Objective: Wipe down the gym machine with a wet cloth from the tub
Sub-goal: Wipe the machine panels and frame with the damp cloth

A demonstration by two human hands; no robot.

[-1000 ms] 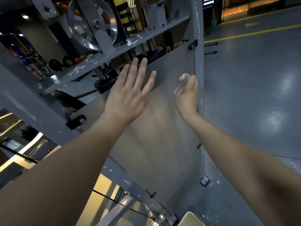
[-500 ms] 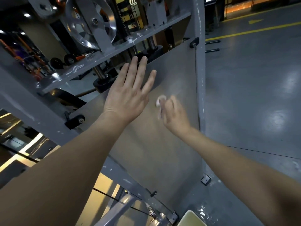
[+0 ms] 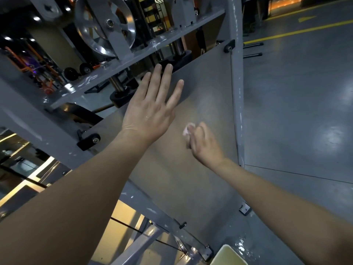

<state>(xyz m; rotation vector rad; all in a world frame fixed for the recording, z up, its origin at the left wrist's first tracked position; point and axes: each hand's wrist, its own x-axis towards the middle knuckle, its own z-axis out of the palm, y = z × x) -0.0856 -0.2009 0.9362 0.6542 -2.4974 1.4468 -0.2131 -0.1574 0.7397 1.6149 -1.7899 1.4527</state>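
The gym machine has a grey steel frame (image 3: 236,92) and a flat translucent panel (image 3: 208,88) fixed to it with black clips. My left hand (image 3: 152,106) lies flat against the upper part of the panel, fingers straight and spread. Lower and to the right, my right hand (image 3: 205,142) is blurred and grips a small bunched white cloth (image 3: 188,131) against the panel's middle. A corner of the pale yellowish tub (image 3: 229,255) shows at the bottom edge, on the floor by the frame's foot.
A large metal pulley wheel (image 3: 107,23) and a crossbar (image 3: 133,58) sit above the panel. Weight guide rods and black plates stand behind it. Grey floor with yellow lines spreads to the right, with water splashes (image 3: 241,245) beside the tub.
My right hand with the cloth swept from the panel's upper right edge down and left to its middle. My left hand has stayed flat in place.
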